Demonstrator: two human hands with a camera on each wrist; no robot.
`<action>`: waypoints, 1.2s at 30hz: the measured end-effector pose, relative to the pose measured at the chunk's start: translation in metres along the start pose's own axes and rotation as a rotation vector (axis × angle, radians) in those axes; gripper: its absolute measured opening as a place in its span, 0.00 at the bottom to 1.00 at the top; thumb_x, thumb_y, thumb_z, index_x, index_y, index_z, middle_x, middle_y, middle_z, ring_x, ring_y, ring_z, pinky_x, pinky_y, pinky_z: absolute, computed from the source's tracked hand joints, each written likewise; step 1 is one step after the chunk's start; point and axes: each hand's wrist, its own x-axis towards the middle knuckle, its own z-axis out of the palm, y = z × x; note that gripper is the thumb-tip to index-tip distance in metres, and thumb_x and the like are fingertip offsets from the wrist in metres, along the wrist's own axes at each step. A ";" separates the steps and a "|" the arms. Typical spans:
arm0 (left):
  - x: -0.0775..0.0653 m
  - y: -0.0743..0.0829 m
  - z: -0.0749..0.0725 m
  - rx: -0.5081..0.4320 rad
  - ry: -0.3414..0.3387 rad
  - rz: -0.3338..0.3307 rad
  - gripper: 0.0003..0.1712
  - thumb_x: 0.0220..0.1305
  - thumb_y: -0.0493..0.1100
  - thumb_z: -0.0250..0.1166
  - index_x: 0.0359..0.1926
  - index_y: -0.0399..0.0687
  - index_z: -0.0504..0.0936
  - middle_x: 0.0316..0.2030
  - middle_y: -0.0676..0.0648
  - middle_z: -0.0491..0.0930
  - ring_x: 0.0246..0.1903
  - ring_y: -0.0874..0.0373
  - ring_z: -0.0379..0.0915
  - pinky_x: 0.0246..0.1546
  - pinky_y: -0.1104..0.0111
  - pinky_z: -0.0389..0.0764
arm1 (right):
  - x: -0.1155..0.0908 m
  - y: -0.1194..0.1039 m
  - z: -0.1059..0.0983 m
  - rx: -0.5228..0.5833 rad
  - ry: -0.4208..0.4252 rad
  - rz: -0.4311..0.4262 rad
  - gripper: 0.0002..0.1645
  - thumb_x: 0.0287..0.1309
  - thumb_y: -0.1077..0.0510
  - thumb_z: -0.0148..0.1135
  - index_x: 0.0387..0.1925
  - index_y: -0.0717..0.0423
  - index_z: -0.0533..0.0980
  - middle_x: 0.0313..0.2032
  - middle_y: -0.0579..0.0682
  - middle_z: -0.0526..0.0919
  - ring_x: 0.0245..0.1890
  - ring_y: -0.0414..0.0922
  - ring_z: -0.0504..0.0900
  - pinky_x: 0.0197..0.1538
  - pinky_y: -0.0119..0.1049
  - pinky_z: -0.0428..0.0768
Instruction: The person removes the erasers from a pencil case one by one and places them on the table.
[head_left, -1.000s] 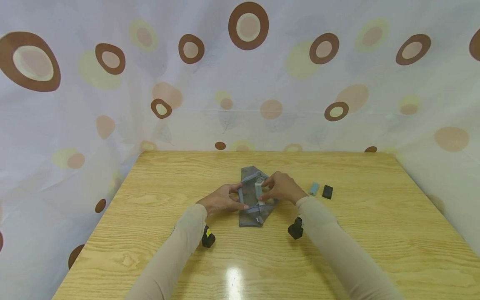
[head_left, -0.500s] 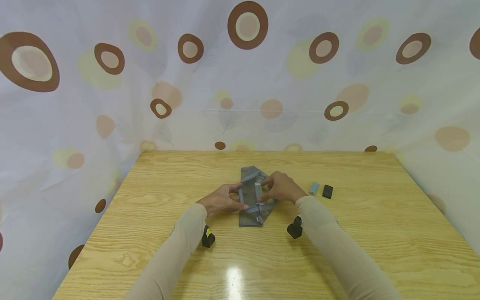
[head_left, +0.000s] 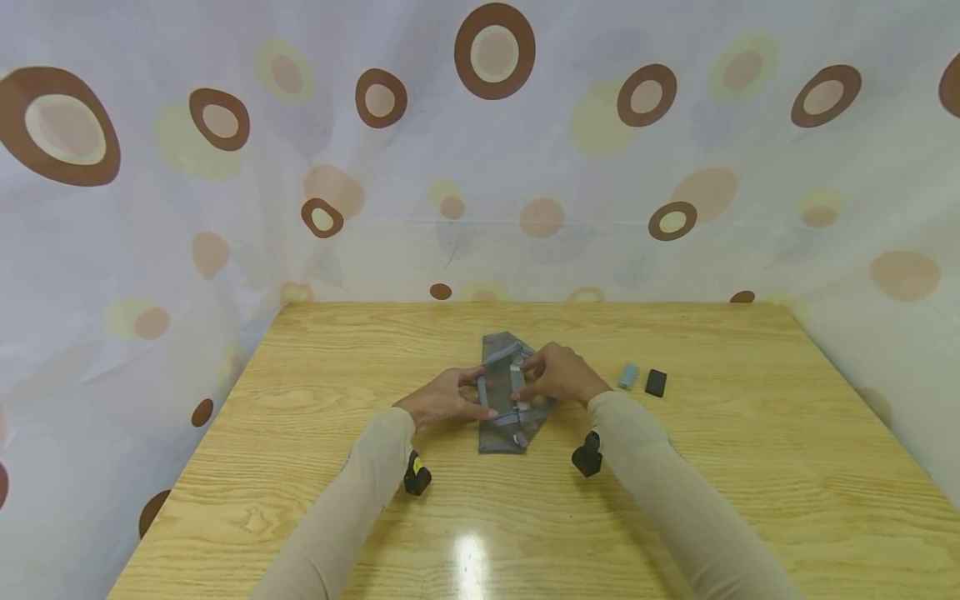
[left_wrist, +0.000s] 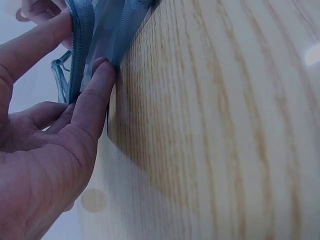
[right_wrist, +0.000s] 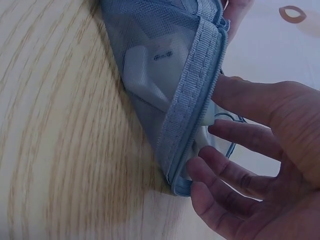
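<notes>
A grey-blue mesh zip pouch lies mid-table with its zipped mouth spread. My left hand grips the pouch's left rim, thumb and fingers apart along it; the left wrist view has fingertips against the mesh. At the mouth, my right hand holds a pale boxy item between thumb and fingers. Those fingers reach past the zip edge in the right wrist view, hiding much of the item. Through the mesh there shows a white, charger-like block inside the pouch.
Right of the pouch lie a small light-blue block and a small black block. A patterned cloth hangs behind the wooden table and along its sides. Black wrist cameras sit under both sleeves.
Almost nothing differs. My right wrist has shifted very slightly left; the pouch and left hand stay put.
</notes>
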 end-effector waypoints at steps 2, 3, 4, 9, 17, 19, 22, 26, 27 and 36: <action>0.000 0.000 0.000 -0.003 -0.001 0.000 0.55 0.61 0.40 0.75 0.80 0.44 0.51 0.76 0.37 0.54 0.67 0.41 0.67 0.68 0.51 0.68 | 0.000 0.001 0.001 0.008 0.006 0.002 0.33 0.52 0.50 0.79 0.57 0.63 0.82 0.53 0.63 0.83 0.54 0.61 0.81 0.54 0.55 0.82; 0.000 0.000 0.001 -0.008 -0.002 -0.001 0.55 0.61 0.40 0.75 0.80 0.44 0.51 0.76 0.37 0.54 0.67 0.41 0.67 0.68 0.51 0.68 | 0.001 0.001 0.001 0.008 0.009 0.001 0.33 0.53 0.50 0.79 0.56 0.63 0.82 0.53 0.63 0.84 0.54 0.61 0.81 0.54 0.55 0.82; 0.000 0.000 0.001 -0.008 -0.001 0.000 0.55 0.61 0.40 0.75 0.80 0.44 0.51 0.76 0.37 0.54 0.67 0.41 0.68 0.68 0.51 0.68 | 0.001 0.001 0.001 0.009 0.011 -0.002 0.32 0.53 0.50 0.79 0.56 0.64 0.82 0.53 0.63 0.84 0.54 0.60 0.81 0.54 0.55 0.82; 0.001 0.000 0.000 -0.031 -0.002 0.006 0.55 0.61 0.39 0.75 0.80 0.43 0.51 0.75 0.37 0.56 0.66 0.42 0.69 0.68 0.52 0.69 | 0.003 -0.002 0.001 -0.021 0.025 -0.019 0.30 0.54 0.51 0.78 0.53 0.66 0.83 0.51 0.61 0.85 0.53 0.59 0.83 0.54 0.54 0.83; 0.002 -0.001 -0.001 -0.041 -0.002 0.010 0.55 0.60 0.38 0.75 0.80 0.42 0.51 0.74 0.39 0.57 0.66 0.42 0.69 0.68 0.52 0.69 | 0.007 -0.004 0.001 -0.059 0.036 -0.003 0.30 0.54 0.49 0.78 0.50 0.67 0.84 0.50 0.62 0.86 0.52 0.58 0.83 0.53 0.52 0.83; 0.002 0.000 -0.001 -0.048 -0.005 0.007 0.55 0.60 0.38 0.75 0.80 0.42 0.51 0.74 0.39 0.58 0.66 0.42 0.69 0.68 0.52 0.69 | 0.007 -0.003 0.002 -0.055 0.034 0.003 0.30 0.53 0.49 0.78 0.51 0.67 0.84 0.50 0.61 0.86 0.52 0.58 0.83 0.53 0.52 0.83; 0.001 0.000 0.000 -0.055 -0.007 0.002 0.55 0.61 0.37 0.74 0.80 0.42 0.51 0.74 0.39 0.57 0.66 0.43 0.69 0.68 0.52 0.69 | 0.007 0.000 0.002 -0.051 0.032 0.007 0.30 0.53 0.48 0.78 0.51 0.66 0.84 0.50 0.61 0.86 0.52 0.59 0.83 0.54 0.53 0.83; 0.000 0.001 0.000 -0.052 -0.003 -0.002 0.54 0.61 0.37 0.74 0.80 0.43 0.51 0.74 0.38 0.57 0.66 0.43 0.70 0.68 0.53 0.69 | 0.006 0.000 0.000 -0.041 0.034 0.009 0.30 0.53 0.48 0.78 0.51 0.67 0.84 0.51 0.61 0.86 0.53 0.59 0.83 0.54 0.54 0.83; 0.000 0.001 0.000 -0.049 -0.002 -0.003 0.54 0.60 0.37 0.75 0.80 0.43 0.51 0.74 0.38 0.57 0.66 0.43 0.70 0.68 0.53 0.69 | 0.006 0.000 0.000 -0.036 0.036 0.014 0.30 0.53 0.49 0.78 0.51 0.66 0.84 0.51 0.61 0.86 0.53 0.59 0.83 0.54 0.54 0.82; 0.001 0.001 0.000 -0.031 0.002 -0.005 0.55 0.60 0.38 0.75 0.80 0.42 0.51 0.74 0.37 0.58 0.64 0.43 0.72 0.69 0.51 0.67 | 0.003 0.002 -0.002 -0.019 0.044 0.031 0.30 0.54 0.48 0.77 0.50 0.66 0.84 0.51 0.61 0.86 0.54 0.60 0.83 0.55 0.54 0.82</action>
